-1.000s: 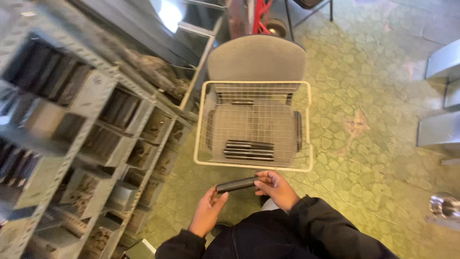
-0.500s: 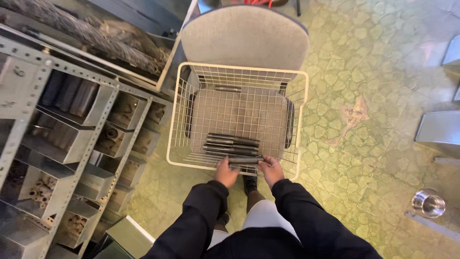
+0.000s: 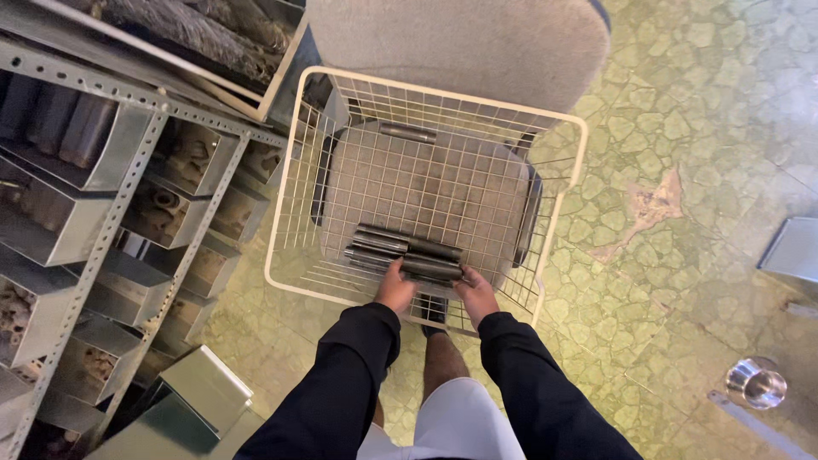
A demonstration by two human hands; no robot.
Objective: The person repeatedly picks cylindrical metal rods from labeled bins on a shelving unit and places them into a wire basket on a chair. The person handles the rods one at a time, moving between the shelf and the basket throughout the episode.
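Metal bars (image 3: 405, 252) lie in a small stack at the near end of the wire basket (image 3: 290, 183), which sits on a grey chair (image 3: 460, 38). The left hand (image 3: 396, 288) and right hand (image 3: 475, 294) each curl around the stack's near edge; their fingertips are hidden. Shelves (image 3: 111, 221) crowd the left side. Green floor (image 3: 682, 153) lies open on the right.

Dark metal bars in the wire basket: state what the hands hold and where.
Both hands, left hand and right hand, grip the near edge of the stack of dark metal bars inside the cream wire basket.
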